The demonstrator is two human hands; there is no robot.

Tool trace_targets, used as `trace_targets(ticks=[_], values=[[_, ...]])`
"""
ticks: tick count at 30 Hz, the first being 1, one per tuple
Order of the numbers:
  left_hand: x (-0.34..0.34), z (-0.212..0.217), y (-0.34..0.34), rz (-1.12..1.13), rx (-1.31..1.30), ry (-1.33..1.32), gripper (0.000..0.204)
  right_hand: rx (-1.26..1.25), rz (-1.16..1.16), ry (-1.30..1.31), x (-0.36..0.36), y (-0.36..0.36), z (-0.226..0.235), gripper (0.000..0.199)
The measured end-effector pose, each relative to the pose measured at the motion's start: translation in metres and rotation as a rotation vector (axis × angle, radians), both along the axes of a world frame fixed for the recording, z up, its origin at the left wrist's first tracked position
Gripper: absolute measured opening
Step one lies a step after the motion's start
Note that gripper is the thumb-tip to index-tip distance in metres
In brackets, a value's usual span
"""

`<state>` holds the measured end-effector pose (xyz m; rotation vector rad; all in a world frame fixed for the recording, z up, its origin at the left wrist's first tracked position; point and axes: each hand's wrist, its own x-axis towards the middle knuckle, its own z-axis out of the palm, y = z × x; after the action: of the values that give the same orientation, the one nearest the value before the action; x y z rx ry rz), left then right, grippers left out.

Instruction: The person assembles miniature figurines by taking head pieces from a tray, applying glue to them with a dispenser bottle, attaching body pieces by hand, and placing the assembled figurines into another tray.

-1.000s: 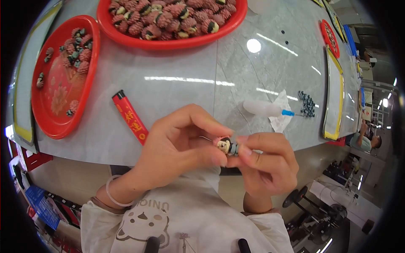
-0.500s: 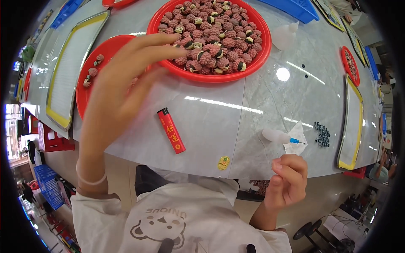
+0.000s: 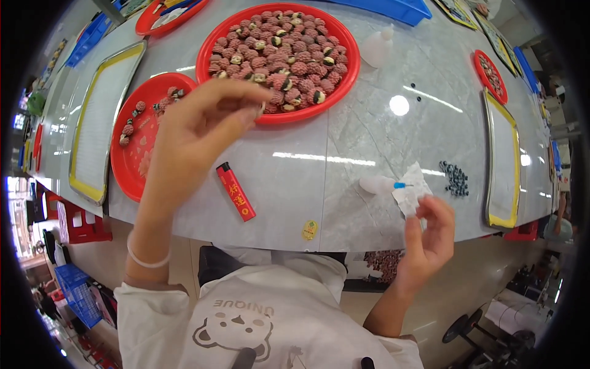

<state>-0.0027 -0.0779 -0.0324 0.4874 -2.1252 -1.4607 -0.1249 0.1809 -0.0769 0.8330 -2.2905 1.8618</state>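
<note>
Left hand [image 3: 196, 132] grip over bead tray [image 3: 212, 52] edge

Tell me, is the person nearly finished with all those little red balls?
Not nearly. Only a few balls lie on the small red tray, which looks like the done lot. The left hand reaches to the big red tray's edge. The right hand looks empty. The big tray is heaped full.

Four red round trays sit on the worktop: one large [image 3: 209, 46], one at the left edge [image 3: 123, 166], one at the far-left corner [image 3: 147, 18], one small at the right [image 3: 485, 77]. Two yellow-rimmed rectangular trays [image 3: 80, 129] [image 3: 491, 178], one red lighter [image 3: 235, 192], two white squeeze bottles [image 3: 376, 184] [image 3: 376, 48], two hands [image 3: 196, 132] [image 3: 430, 237].
</note>
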Motion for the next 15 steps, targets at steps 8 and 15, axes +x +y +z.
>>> trace_targets(ticks=[8,15], values=[[0.035,-0.045,0.086,-0.148,0.665,0.239,0.021,0.316,0.208,0.153,-0.001,-0.049,0.002,0.040],[0.016,-0.042,0.086,-0.123,0.897,0.196,0.027,0.085,0.316,-0.115,0.002,-0.043,0.007,0.036]])
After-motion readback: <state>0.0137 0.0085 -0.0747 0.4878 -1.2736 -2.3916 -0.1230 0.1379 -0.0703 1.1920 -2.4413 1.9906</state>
